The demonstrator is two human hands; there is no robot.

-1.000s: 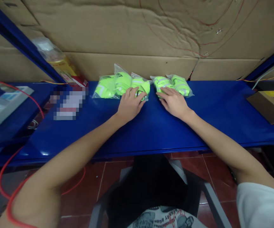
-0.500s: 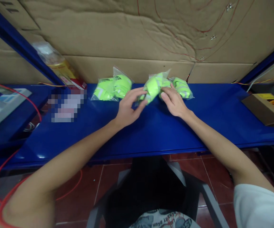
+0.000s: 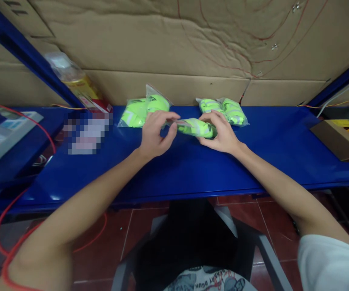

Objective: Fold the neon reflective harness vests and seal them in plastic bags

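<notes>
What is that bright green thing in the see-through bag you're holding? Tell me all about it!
The packet is a clear, crinkly plastic bag with something neon yellow-green with pale grey stripes folded inside. It lies sideways, stretched between both hands just above the blue shelf. The left hand pinches its flat, empty-looking end, and the right hand cups its fuller end. What the folded thing is cannot be told.

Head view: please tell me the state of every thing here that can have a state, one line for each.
Left hand: fingers pinch one end of the held packet.
Right hand: grips the other end.
Held packet: neon-green, in a clear bag, lying sideways between both hands.
Left packets: bagged, resting on the blue shelf.
Right packets: bagged, resting.
Cardboard box: open.
</notes>
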